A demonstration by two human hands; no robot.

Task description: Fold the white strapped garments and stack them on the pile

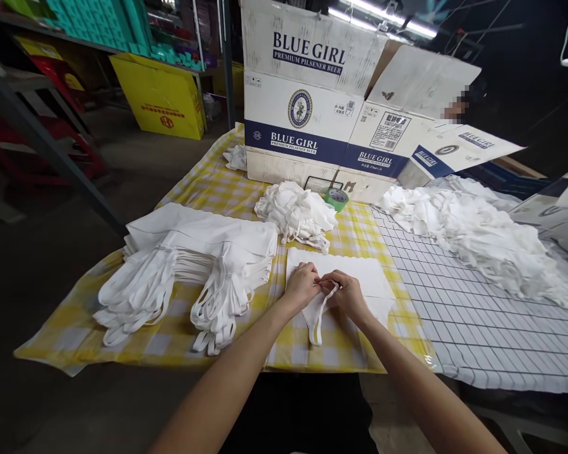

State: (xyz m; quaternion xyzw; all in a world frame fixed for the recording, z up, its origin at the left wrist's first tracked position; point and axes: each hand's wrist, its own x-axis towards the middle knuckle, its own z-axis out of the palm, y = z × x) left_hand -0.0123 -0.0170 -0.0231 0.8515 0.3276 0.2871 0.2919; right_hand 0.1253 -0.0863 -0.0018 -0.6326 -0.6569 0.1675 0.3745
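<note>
A flat white cloth bag (360,274) lies on the yellow checked tablecloth (180,328) in front of me. My left hand (301,285) and my right hand (346,294) rest on its near edge, fingers curled and pinching its white strap (318,318), which loops toward me. Left of the hands sits a neat stack of folded white bags (203,243) with their straps hanging forward. Just beyond the hands lies a small crumpled heap of white bags (296,211).
A Blue Girl beer carton (307,107) with open flaps stands at the table's back, a green tape roll (336,197) before it. A long pile of white cloth (483,236) covers the grid-patterned sheet (478,328) on the right. Yellow box (163,98) stands on the floor, far left.
</note>
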